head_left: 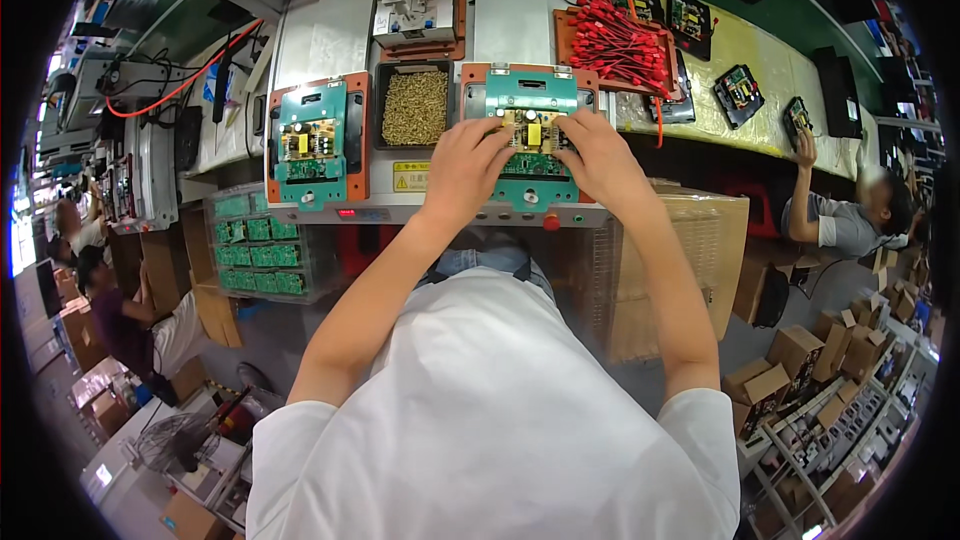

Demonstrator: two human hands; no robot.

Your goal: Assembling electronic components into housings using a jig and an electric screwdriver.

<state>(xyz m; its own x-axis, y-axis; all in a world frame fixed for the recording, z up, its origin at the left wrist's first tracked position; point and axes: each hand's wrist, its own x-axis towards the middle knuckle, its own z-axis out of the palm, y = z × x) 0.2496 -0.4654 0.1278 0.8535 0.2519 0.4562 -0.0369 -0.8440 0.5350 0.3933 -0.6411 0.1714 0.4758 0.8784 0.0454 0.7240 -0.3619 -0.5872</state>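
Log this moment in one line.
left hand: at left end of tan circuit board; right hand: at its right end; board: over teal fixture; left: brass-coloured pieces; upper right: red leads

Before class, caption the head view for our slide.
Left hand and right hand touching circuit board on green holder.

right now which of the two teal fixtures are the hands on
The right-hand fixture, right of the black tray: left hand and right hand are at its board; the left-hand fixture has none.

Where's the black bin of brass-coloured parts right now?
In the head view, the black bin is left of centre, between the left teal fixture and the right fixture.
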